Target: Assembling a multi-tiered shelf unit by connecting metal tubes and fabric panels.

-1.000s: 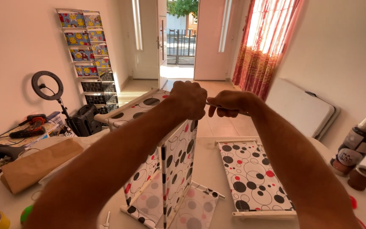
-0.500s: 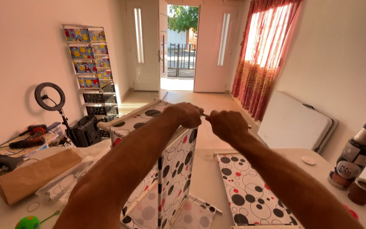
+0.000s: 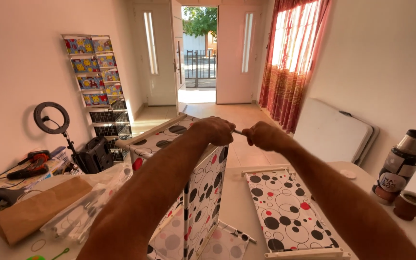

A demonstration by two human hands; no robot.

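Both hands (image 3: 239, 134) closed around thin rod (image 3: 237, 131)

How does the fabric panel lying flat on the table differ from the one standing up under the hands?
The flat panel lies on the white table, untouched; the standing panel is upright, built into a frame. The left hand grips the standing panel's top and the right hand holds a thin rod there. Both share white fabric with black and red circles.
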